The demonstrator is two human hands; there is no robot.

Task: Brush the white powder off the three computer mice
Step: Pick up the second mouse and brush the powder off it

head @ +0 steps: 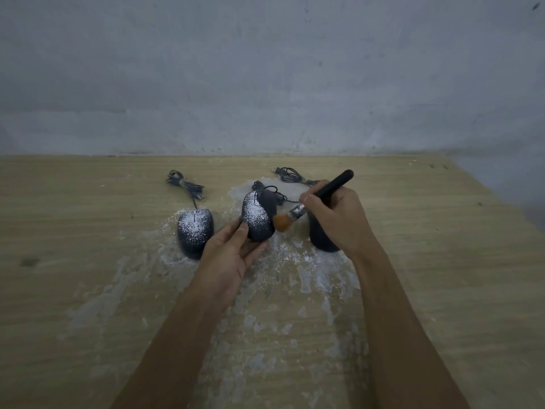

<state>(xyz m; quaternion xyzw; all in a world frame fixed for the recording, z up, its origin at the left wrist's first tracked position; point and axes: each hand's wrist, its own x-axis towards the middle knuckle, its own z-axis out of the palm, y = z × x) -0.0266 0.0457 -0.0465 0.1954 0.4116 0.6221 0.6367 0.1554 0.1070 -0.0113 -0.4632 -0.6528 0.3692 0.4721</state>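
Note:
My left hand (233,252) holds the middle black mouse (259,215) lifted and tilted, its left half coated in white powder. My right hand (336,215) grips a black-handled brush (317,199); its orange bristles (282,222) touch the mouse's right side. The left mouse (195,230) lies on the wooden table (442,261), its top dusted white. The right mouse (323,240) sits mostly hidden behind my right hand; the part that shows looks dark with no powder.
Bundled grey cables lie behind the mice, one (184,184) at the left and one (290,174) at the right. White powder (295,278) is smeared over the table in front of the mice. A grey wall (265,84) rises behind the table; the table's right edge (489,199) slants off.

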